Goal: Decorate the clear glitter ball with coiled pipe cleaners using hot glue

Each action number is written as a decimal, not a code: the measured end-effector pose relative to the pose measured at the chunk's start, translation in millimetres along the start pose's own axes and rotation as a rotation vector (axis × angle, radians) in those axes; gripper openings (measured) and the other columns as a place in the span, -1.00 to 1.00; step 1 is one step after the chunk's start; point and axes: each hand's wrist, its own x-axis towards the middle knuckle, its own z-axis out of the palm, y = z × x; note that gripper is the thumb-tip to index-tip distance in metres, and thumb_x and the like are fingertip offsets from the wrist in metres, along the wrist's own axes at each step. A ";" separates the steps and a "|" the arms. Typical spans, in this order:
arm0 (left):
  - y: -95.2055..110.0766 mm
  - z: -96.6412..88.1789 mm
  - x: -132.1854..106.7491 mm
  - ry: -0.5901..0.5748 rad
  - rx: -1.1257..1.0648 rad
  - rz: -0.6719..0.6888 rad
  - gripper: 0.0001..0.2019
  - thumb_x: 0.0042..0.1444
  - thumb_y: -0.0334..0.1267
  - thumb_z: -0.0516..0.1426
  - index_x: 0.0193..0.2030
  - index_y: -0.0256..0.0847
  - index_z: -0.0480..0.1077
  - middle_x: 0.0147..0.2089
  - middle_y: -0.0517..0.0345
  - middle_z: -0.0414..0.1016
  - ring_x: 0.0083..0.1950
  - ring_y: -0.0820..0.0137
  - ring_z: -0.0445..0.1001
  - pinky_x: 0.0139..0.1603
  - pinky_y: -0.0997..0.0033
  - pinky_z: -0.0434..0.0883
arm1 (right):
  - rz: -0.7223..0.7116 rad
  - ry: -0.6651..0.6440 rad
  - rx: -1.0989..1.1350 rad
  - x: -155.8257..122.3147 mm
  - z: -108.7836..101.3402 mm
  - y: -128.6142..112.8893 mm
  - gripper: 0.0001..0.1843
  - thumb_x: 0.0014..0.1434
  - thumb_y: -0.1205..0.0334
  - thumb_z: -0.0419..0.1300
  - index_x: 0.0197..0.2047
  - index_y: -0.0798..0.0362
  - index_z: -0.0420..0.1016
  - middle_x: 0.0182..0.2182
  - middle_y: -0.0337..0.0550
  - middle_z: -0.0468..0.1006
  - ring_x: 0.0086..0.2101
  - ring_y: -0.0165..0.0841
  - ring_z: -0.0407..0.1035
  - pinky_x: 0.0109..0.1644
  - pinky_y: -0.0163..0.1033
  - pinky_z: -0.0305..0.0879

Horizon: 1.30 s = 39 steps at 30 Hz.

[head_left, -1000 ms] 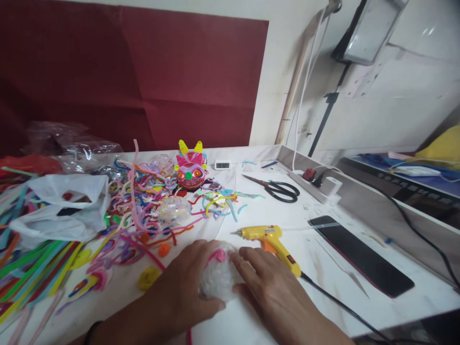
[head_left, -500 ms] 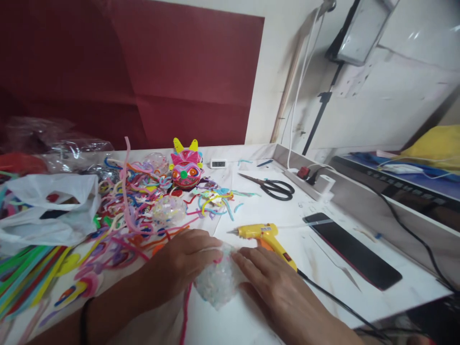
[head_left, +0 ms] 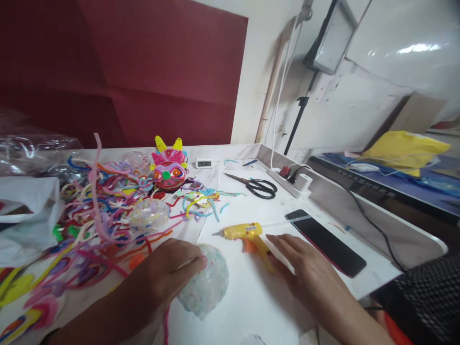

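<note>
My left hand (head_left: 168, 275) is closed on a clear ball filled with small beads (head_left: 207, 283), pressing it onto the white table (head_left: 247, 306); a pink pipe cleaner (head_left: 166, 322) trails down from under the hand. My right hand (head_left: 305, 270) lies to the right with its fingers stretched out, over the handle of the yellow hot glue gun (head_left: 244, 234). The glue gun's nozzle points left.
A heap of coloured pipe cleaner pieces (head_left: 108, 201) covers the left of the table, with a pink and yellow toy head (head_left: 168, 168), a second clear ball (head_left: 149, 213) and a white plastic bag (head_left: 25, 220). Black scissors (head_left: 257, 186), a phone (head_left: 325, 242), a power strip (head_left: 293, 181) and a small clock (head_left: 204, 163) lie farther back.
My right hand has left the ball and moved right to the glue gun's handle. My left hand alone keeps the ball. The view has swung to the right.
</note>
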 end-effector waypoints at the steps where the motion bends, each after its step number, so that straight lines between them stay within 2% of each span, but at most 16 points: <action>1: 1.2 -1.8 2.1 -0.008 0.013 0.002 -0.67 0.39 -0.36 -0.05 0.23 -0.04 0.26 -0.05 0.06 0.53 0.00 0.30 0.47 0.04 0.29 0.44 | 0.085 -0.056 0.005 1.9 0.4 2.7 -0.71 0.30 0.20 0.05 0.01 0.06 0.47 -0.17 0.04 0.54 -0.21 -0.09 0.49 -0.19 0.01 0.41; 3: 2.5 -5.5 6.8 -0.014 0.045 0.014 -0.70 0.38 -0.37 -0.04 0.18 -0.07 0.29 -0.08 0.07 0.53 -0.04 0.32 0.48 0.00 0.33 0.43 | 0.219 -0.164 0.048 6.7 0.9 5.1 -0.72 0.26 0.13 0.07 -0.11 0.07 0.52 -0.23 0.02 0.54 -0.28 -0.10 0.49 -0.25 -0.04 0.37; 5: 2.4 -8.5 11.6 -0.037 0.069 0.024 -0.75 0.36 -0.39 -0.01 0.09 -0.14 0.35 -0.14 0.07 0.52 -0.11 0.34 0.48 -0.08 0.38 0.43 | 0.270 -0.242 0.114 12.4 0.8 4.5 -0.73 0.25 0.11 0.06 -0.19 0.06 0.52 -0.29 -0.04 0.53 -0.36 -0.18 0.48 -0.29 -0.11 0.31; 8: 0.7 -12.2 18.7 -0.128 0.061 0.008 -0.80 0.32 -0.45 0.01 -0.05 -0.21 0.42 -0.23 0.10 0.50 -0.23 0.38 0.45 -0.20 0.40 0.40 | 0.260 -0.276 0.194 20.6 0.0 2.3 -0.75 0.24 0.11 0.06 -0.25 0.02 0.52 -0.33 -0.11 0.54 -0.39 -0.26 0.45 -0.31 -0.20 0.24; 11: 0.0 -16.4 24.9 -0.201 0.055 0.004 -0.80 0.31 -0.47 0.00 -0.10 -0.23 0.44 -0.28 0.11 0.49 -0.29 0.39 0.44 -0.24 0.40 0.36 | 0.290 -0.316 0.263 27.7 -0.6 1.7 -0.79 0.19 0.12 0.09 -0.32 0.01 0.49 -0.42 -0.16 0.55 -0.44 -0.30 0.40 -0.37 -0.24 0.17; 15: 2.1 -21.1 29.3 -0.227 0.098 0.030 -0.79 0.37 -0.41 -0.04 -0.08 -0.25 0.43 -0.29 0.09 0.49 -0.29 0.38 0.44 -0.25 0.40 0.35 | 0.367 -0.333 0.307 32.9 0.2 1.6 -0.82 0.15 0.18 0.06 -0.40 0.02 0.43 -0.51 -0.17 0.52 -0.50 -0.31 0.35 -0.41 -0.24 0.12; 18: 4.4 -21.2 28.4 -0.215 0.120 0.044 -0.79 0.38 -0.41 -0.04 -0.05 -0.27 0.41 -0.27 0.08 0.50 -0.27 0.37 0.44 -0.21 0.37 0.35 | 0.406 -0.320 0.331 32.9 0.3 0.2 -0.80 0.14 0.13 0.03 -0.42 0.02 0.36 -0.51 -0.14 0.52 -0.50 -0.31 0.34 -0.42 -0.23 0.10; 23: 7.7 -15.2 22.8 -0.178 0.125 0.018 -0.78 0.38 -0.41 -0.06 -0.11 -0.27 0.42 -0.27 0.08 0.49 -0.27 0.36 0.42 -0.19 0.32 0.35 | 0.438 -0.254 0.364 28.8 -8.0 -2.2 -0.73 0.08 0.00 -0.03 -0.45 -0.01 0.32 -0.56 -0.20 0.43 -0.54 -0.33 0.26 -0.46 -0.24 0.06; 25: 8.0 -11.7 21.0 -0.151 0.133 0.021 -0.75 0.40 -0.40 -0.09 -0.12 -0.26 0.42 -0.29 0.09 0.49 -0.28 0.36 0.41 -0.18 0.30 0.35 | 0.462 -0.189 0.381 25.9 -14.4 -4.0 -0.69 0.07 -0.05 -0.02 -0.40 -0.01 0.35 -0.56 -0.22 0.40 -0.53 -0.33 0.25 -0.47 -0.24 0.08; 29: 6.5 -5.9 20.9 -0.084 0.189 0.085 -0.74 0.41 -0.39 -0.11 -0.12 -0.28 0.41 -0.33 0.10 0.47 -0.28 0.35 0.40 -0.16 0.27 0.34 | 0.539 0.103 0.621 17.5 -27.8 -15.3 -0.62 0.06 -0.12 0.13 -0.27 0.02 0.45 -0.55 -0.26 0.41 -0.56 -0.37 0.26 -0.51 -0.29 0.16; 31: 5.7 -4.6 22.7 -0.081 0.222 0.109 -0.72 0.41 -0.39 -0.12 -0.13 -0.28 0.41 -0.36 0.11 0.44 -0.31 0.35 0.39 -0.19 0.27 0.31 | 0.581 0.248 0.758 12.5 -33.5 -23.5 -0.59 0.06 -0.13 0.21 -0.19 0.02 0.49 -0.48 -0.24 0.47 -0.52 -0.38 0.29 -0.51 -0.33 0.21; 33: 5.4 -4.4 24.9 -0.114 0.244 0.105 -0.69 0.42 -0.38 -0.15 -0.15 -0.27 0.41 -0.37 0.12 0.43 -0.33 0.34 0.37 -0.21 0.27 0.29 | 0.643 0.320 0.836 6.9 -38.3 -29.6 -0.55 0.05 -0.15 0.25 -0.13 -0.01 0.52 -0.37 -0.21 0.53 -0.45 -0.38 0.34 -0.48 -0.37 0.27; 37: 6.6 -5.9 27.2 -0.191 0.250 0.054 -0.65 0.40 -0.42 -0.17 -0.22 -0.24 0.42 -0.37 0.12 0.41 -0.35 0.34 0.35 -0.26 0.28 0.27 | 0.697 0.236 0.901 -8.3 -42.7 -28.6 -0.49 0.01 -0.24 0.28 -0.12 -0.05 0.54 -0.23 -0.14 0.58 -0.36 -0.30 0.43 -0.50 -0.39 0.40; 39: 7.7 -7.0 26.9 -0.201 0.242 0.023 -0.66 0.37 -0.44 -0.15 -0.24 -0.25 0.43 -0.37 0.11 0.42 -0.35 0.35 0.34 -0.27 0.30 0.30 | 0.661 0.199 0.911 -17.0 -41.5 -25.9 -0.54 0.03 -0.22 0.27 -0.15 -0.07 0.53 -0.29 -0.13 0.59 -0.37 -0.27 0.46 -0.51 -0.36 0.44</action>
